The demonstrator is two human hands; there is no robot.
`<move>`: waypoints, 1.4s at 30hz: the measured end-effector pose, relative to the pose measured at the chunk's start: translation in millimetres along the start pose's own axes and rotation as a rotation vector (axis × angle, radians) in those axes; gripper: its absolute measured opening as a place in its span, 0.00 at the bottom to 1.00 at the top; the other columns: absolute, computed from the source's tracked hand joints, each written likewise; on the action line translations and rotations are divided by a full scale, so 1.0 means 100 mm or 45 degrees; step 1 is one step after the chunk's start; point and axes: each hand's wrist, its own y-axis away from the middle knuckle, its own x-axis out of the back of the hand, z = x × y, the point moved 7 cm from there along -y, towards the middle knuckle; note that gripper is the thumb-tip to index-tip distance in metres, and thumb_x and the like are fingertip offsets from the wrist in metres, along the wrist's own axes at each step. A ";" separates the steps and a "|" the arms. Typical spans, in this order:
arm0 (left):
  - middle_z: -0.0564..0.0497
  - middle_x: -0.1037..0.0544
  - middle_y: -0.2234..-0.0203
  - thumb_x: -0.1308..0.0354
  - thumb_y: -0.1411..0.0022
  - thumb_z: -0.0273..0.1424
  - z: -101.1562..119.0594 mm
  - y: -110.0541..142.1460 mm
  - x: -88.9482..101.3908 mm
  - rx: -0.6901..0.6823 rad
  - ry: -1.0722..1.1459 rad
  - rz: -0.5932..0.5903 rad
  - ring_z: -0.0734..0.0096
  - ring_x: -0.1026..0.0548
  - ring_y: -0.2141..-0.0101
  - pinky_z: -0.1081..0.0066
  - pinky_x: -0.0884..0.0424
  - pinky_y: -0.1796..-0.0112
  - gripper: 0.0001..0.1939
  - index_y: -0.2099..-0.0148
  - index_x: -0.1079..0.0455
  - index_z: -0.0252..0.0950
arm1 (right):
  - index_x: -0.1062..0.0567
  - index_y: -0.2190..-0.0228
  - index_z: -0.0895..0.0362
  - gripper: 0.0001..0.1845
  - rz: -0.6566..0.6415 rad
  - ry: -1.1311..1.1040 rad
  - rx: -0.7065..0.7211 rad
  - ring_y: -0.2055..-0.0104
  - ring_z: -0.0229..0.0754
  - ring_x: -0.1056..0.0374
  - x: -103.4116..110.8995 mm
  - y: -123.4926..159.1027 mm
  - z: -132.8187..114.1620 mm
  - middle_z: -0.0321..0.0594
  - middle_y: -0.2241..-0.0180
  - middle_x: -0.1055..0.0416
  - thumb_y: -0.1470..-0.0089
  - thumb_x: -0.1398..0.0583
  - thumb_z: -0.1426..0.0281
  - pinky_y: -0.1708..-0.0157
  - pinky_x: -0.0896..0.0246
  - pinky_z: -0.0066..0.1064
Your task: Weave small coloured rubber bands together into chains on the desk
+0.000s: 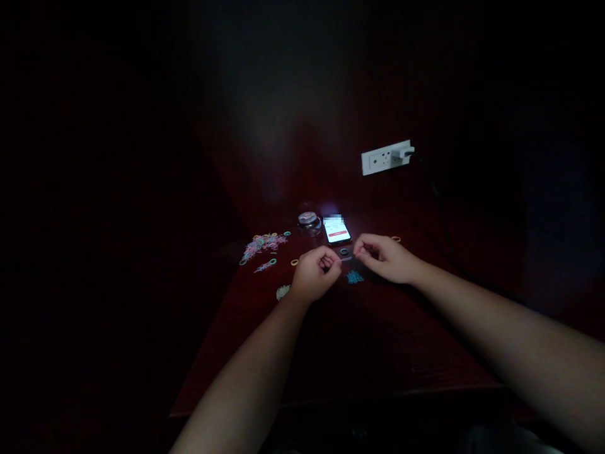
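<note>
My left hand is closed in a pinch, with a pale purple rubber band at its fingertips. Facing it, my right hand has thumb and forefinger pressed together near the band's other end; whether they touch it I cannot tell. A light blue band lies just beyond the gap between the hands. Closer to me sits a small heap of blue bands. Pale yellow bands are partly hidden by my left wrist. A single yellow band rests left of that hand.
A mixed heap of coloured bands spreads over the left of the dark red table. Behind the hands stand a lidded clear jar and a lit phone. A wall socket holds a plug with a dark cable.
</note>
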 end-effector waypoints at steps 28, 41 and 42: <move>0.50 0.25 0.72 0.41 0.44 0.29 0.05 0.01 -0.02 -0.054 0.002 -0.048 0.75 0.30 0.72 0.73 0.34 0.68 0.06 0.62 0.29 0.35 | 0.28 0.70 0.60 0.07 -0.020 -0.070 0.008 0.74 0.35 0.40 -0.05 0.00 -0.07 0.37 0.76 0.34 0.46 0.43 0.68 0.75 0.44 0.27; 0.51 0.24 0.71 0.41 0.42 0.29 0.13 -0.01 -0.03 -0.161 -0.007 -0.071 0.74 0.29 0.70 0.73 0.33 0.69 0.04 0.64 0.25 0.36 | 0.28 0.70 0.60 0.08 -0.050 -0.049 0.031 0.75 0.35 0.41 -0.08 0.00 -0.07 0.36 0.76 0.34 0.45 0.43 0.69 0.75 0.44 0.26; 0.51 0.24 0.71 0.41 0.42 0.29 0.13 -0.01 -0.03 -0.157 -0.007 -0.068 0.74 0.29 0.70 0.73 0.33 0.69 0.04 0.65 0.26 0.36 | 0.28 0.70 0.60 0.07 -0.049 -0.045 0.032 0.75 0.35 0.41 -0.08 -0.01 -0.07 0.36 0.76 0.34 0.45 0.43 0.69 0.75 0.44 0.26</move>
